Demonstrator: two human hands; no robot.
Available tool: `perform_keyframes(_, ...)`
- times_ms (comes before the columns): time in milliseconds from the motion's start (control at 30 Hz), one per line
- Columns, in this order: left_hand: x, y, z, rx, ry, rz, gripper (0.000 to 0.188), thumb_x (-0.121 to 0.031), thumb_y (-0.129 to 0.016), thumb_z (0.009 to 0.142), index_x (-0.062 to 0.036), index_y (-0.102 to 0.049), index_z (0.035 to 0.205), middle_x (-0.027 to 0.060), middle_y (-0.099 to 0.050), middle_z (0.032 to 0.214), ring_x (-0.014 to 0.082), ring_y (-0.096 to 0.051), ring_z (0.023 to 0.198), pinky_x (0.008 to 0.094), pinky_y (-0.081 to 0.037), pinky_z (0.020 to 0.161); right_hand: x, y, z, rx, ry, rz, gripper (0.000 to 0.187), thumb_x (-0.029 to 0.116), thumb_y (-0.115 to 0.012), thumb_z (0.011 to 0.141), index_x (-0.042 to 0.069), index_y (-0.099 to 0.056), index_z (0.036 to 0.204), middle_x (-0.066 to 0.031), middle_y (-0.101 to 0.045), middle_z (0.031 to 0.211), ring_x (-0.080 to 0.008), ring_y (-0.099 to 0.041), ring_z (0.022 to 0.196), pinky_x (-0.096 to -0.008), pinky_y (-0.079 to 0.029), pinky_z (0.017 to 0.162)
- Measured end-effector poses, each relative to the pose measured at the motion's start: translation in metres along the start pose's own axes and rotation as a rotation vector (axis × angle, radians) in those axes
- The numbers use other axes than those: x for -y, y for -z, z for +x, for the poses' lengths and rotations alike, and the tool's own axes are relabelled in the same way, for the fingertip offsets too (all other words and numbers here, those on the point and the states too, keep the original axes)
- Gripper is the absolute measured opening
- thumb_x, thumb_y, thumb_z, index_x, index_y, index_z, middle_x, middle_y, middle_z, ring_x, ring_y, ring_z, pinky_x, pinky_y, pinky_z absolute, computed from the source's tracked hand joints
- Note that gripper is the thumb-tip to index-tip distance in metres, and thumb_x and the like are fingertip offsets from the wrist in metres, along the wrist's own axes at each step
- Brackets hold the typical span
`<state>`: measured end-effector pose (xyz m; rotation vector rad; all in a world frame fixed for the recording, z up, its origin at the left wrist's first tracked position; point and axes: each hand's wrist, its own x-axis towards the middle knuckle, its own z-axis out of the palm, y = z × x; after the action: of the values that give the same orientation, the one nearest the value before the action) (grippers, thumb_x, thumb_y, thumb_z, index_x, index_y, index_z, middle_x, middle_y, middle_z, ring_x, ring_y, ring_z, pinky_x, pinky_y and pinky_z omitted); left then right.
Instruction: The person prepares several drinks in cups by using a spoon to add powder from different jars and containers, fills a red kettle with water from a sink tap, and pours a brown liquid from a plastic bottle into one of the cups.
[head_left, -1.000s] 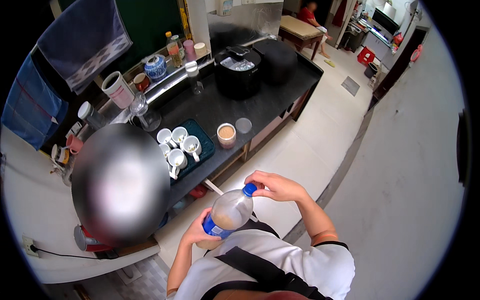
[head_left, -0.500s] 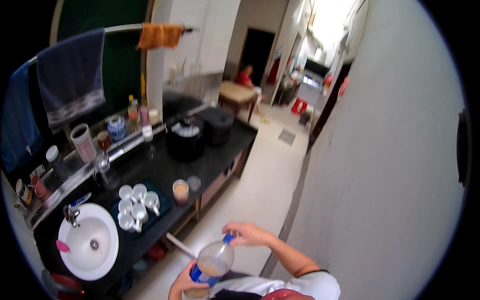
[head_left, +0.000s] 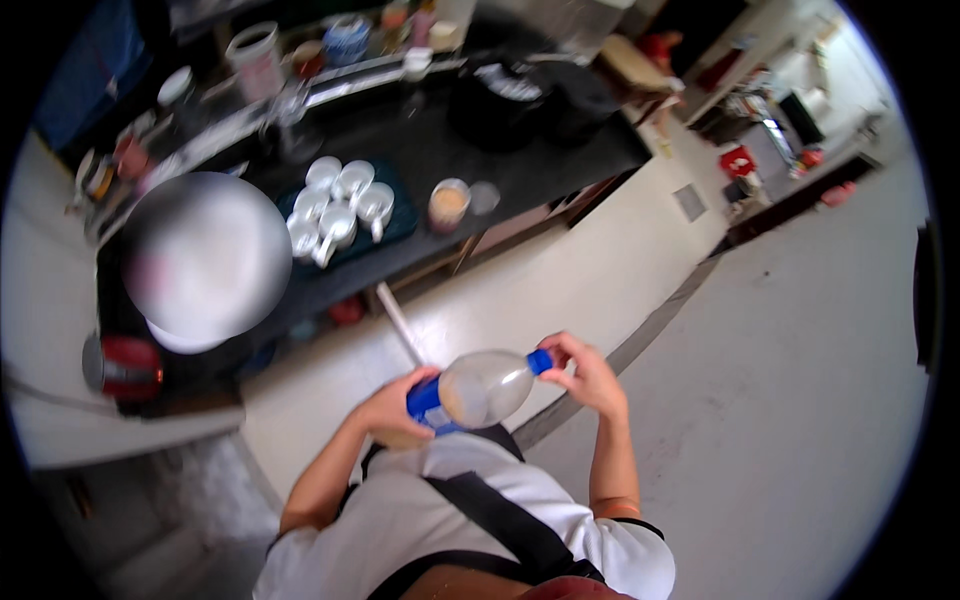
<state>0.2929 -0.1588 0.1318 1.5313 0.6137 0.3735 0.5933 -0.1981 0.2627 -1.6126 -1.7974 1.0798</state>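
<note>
A large clear plastic bottle [head_left: 490, 388] with a blue label is held in front of my body, lying tilted with its neck to the right. Something pale beige shows in its lower part; I cannot make out what. My left hand [head_left: 396, 406] is wrapped round the labelled lower end. At the neck, the fingers of my right hand [head_left: 590, 378] pinch the blue cap [head_left: 540, 361], which sits on the bottle.
Left of me runs a black counter [head_left: 440, 150]. White mugs [head_left: 340, 222] stand on a dark green tray [head_left: 400, 205], beside a jar of beige contents [head_left: 449, 204]. A white sink [head_left: 185, 338] is largely blurred. Black cookers [head_left: 500, 105] stand farther back; a grey wall [head_left: 760, 400] is at right.
My view has swung, so the counter sits higher in the picture. The bottle has tipped from leaning to nearly level, with my left hand still round it and my right at its cap.
</note>
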Motion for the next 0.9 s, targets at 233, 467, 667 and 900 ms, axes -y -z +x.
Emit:
perform_keyframes(233, -0.015, -0.021, 0.028, -0.058, 0.119, -0.085, 0.088, -0.016, -0.080, 0.048, -0.0080, -0.038, 0.125, 0.0091, -0.047, 0.118, 0.0204, -0.045, 0.109, 0.0304, -0.034, 0.096, -0.050, 0.013, 0.023, -0.064, 0.177, 0.203, 0.039, 0.020, -0.071, 0.070, 0.002, -0.051, 0.098, -0.0052, -0.056, 0.081, -0.0147, -0.050, 0.065, -0.0266, -0.044, 0.063)
perform_keyframes(467, -0.028, -0.061, 0.097, -0.132, 0.244, -0.080, 0.086, -0.015, -0.079, 0.048, -0.0090, -0.038, 0.123, 0.0087, -0.049, 0.116, 0.0216, -0.046, 0.108, 0.0307, -0.035, 0.095, -0.123, 0.073, 0.046, 0.097, 0.202, 0.209, 0.026, 0.017, -0.064, 0.078, 0.002, -0.051, 0.095, -0.0050, -0.056, 0.075, -0.0135, -0.045, 0.060, -0.0259, -0.042, 0.061)
perform_keyframes(667, -0.026, -0.100, 0.134, -0.336, 0.354, -0.012, 0.088, -0.017, -0.080, 0.048, -0.0080, -0.038, 0.125, 0.0088, -0.050, 0.115, 0.0213, -0.049, 0.106, 0.0308, -0.038, 0.093, -0.182, 0.093, 0.063, 0.176, -0.053, 0.453, 0.042, 0.023, -0.063, 0.078, 0.004, -0.045, 0.110, -0.0066, -0.055, 0.088, -0.0139, -0.051, 0.074, -0.0277, -0.043, 0.071)
perform_keyframes(900, -0.029, -0.107, 0.189, -0.483, 0.279, 0.063, 0.087, -0.016, -0.079, 0.049, -0.0100, -0.036, 0.125, 0.0123, -0.052, 0.114, 0.0282, -0.052, 0.105, 0.0337, -0.041, 0.090, -0.214, 0.053, 0.068, 0.409, -0.084, 0.807, 0.118, 0.030, -0.084, 0.055, 0.016, -0.003, 0.140, -0.0092, -0.024, 0.138, -0.0239, -0.026, 0.127, -0.0364, -0.029, 0.100)
